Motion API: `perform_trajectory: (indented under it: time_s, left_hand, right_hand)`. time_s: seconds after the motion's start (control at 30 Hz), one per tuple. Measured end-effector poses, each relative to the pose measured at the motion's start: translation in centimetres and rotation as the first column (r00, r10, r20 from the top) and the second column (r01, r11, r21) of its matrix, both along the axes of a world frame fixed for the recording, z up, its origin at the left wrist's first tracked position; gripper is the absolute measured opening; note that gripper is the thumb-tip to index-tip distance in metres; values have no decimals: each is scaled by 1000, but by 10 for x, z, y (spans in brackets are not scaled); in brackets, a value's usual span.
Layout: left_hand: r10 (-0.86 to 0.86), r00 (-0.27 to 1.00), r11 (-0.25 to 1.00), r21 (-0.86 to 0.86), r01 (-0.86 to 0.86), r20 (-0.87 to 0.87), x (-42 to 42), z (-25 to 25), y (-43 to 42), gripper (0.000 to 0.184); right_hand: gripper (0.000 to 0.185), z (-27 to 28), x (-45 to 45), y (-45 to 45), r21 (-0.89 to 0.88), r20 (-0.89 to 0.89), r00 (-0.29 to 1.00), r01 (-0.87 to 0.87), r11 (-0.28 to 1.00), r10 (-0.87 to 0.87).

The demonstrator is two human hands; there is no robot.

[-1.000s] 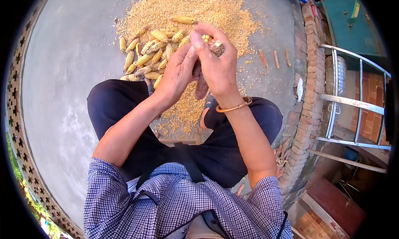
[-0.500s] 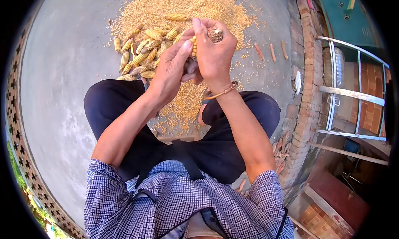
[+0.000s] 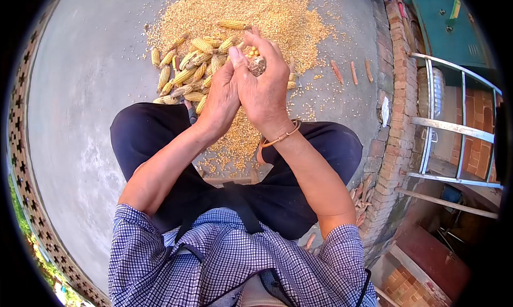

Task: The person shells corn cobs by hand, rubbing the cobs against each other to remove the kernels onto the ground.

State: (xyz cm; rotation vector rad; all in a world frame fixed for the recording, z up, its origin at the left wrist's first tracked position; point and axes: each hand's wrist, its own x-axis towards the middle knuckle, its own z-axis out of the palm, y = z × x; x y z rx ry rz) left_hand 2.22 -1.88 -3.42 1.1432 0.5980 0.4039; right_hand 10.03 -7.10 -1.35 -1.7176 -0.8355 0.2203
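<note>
Between my two hands, above the floor, is a partly shelled corn cob (image 3: 257,66), its blunt end facing me and some yellow kernels (image 3: 252,52) showing. My right hand (image 3: 265,93) is closed around the cob, its curled fingers over the far side. Pressed against it from the left, my left hand (image 3: 220,96) is closed at the cob too, though its fingers are mostly hidden. Just beyond lies a heap of unshelled corn cobs (image 3: 187,74). One more corn cob (image 3: 233,24) rests on the broad spread of loose kernels (image 3: 230,5).
Loose kernels (image 3: 235,146) also lie between my legs. Several bare cobs (image 3: 353,73) are on the concrete floor (image 3: 75,109) to the right. A low brick edge (image 3: 398,109) runs along that side, with a metal rail frame (image 3: 454,126) beyond.
My right hand has turned and come down slightly to the left, closer against my left hand. The cob's blunt end has shifted lower and leftward with it.
</note>
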Motion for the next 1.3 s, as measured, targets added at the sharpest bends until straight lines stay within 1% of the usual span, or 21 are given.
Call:
perform_trajectory:
  time_s: [0.03, 0.07, 0.17, 0.2, 0.3, 0.33, 0.4, 0.47, 0.53, 0.6, 0.67, 0.7, 0.77, 0.8, 0.9, 1.0, 1.1, 1.2, 1.3]
  left_hand:
    - [-12, 1000, 997, 73, 13, -16, 1, 0, 0, 44]
    - [51, 998, 999, 11, -51, 35, 3, 2, -6, 45]
    - [-36, 998, 999, -2, 36, -50, -1, 26, -11, 40]
    - [-19, 998, 998, -54, 16, -65, 0, 26, -12, 41]
    - [-132, 984, 965, -211, 156, 123, 0, 12, 3, 39]
    - [-71, 988, 959, -264, 105, 136, 2, 11, 3, 35]
    - [-91, 987, 970, -214, 118, 132, 0, 14, 6, 33]
    - [-113, 987, 976, -172, 132, 116, -3, 11, 9, 32]
    - [-99, 992, 993, -63, 104, 72, -3, 9, 12, 32]
    - [-77, 996, 997, 27, 76, 34, -3, 9, 14, 31]
    - [-46, 999, 994, 99, 45, 5, -4, 7, 14, 28]
    - [-30, 999, 978, 207, 34, -19, -3, 3, 11, 27]
    - [8, 998, 907, 421, 18, -59, -3, -5, 6, 25]
    - [-1, 995, 881, 472, 47, -97, -4, -1, 6, 24]
    - [-68, 993, 793, 599, 110, -92, -5, 15, 4, 26]
    - [-161, 981, 898, 397, 190, -104, -6, 15, 5, 31]
    - [-131, 990, 867, 478, 139, -51, -6, 8, 5, 26]
    - [-25, 999, 709, 704, 43, -36, -5, 1, 8, 28]
    - [-11, 1000, 574, 818, 19, -16, -4, 5, 7, 32]
  right_hand:
    - [29, 0, 0, 0, -27, 56, 998, 23, 999, -21]
    - [25, 0, 2, 0, 3, 62, 997, 56, 998, -56]
    - [14, -2, 11, 2, 83, 65, 983, 164, 983, -170]
    - [12, -3, 13, 5, 177, 102, 976, 172, 969, -192]
    - [15, -9, 22, 8, 150, -174, 980, 125, 981, -99]
    - [20, -5, 26, 5, 123, -264, 963, 88, 988, -53]
    - [22, -6, 34, 3, 191, -425, 904, 44, 981, 42]
    - [27, -8, 40, -2, 208, -489, 866, -7, 978, 110]
    - [26, -3, 38, -2, 180, -519, 852, 35, 983, 65]
    - [26, -1, 35, -3, 162, -503, 863, 49, 986, 40]
    - [27, -4, 30, -3, 157, -440, 897, 35, 987, 38]
    - [28, -5, 27, -4, 195, -473, 879, 44, 980, 55]
    - [29, -6, 23, -2, 276, -535, 839, 67, 959, 95]
    - [30, -7, 23, -3, 253, -566, 821, 87, 963, 75]
    - [23, -4, 28, -6, 300, -612, 783, 99, 949, 111]
    - [24, -1, 32, -8, 290, -648, 753, 108, 951, 112]
    - [24, 0, 30, -9, 309, -627, 766, 77, 948, 142]
    - [26, 3, 30, -9, 303, -684, 714, 87, 949, 153]
    - [26, 2, 29, -8, 293, -682, 717, 88, 952, 144]
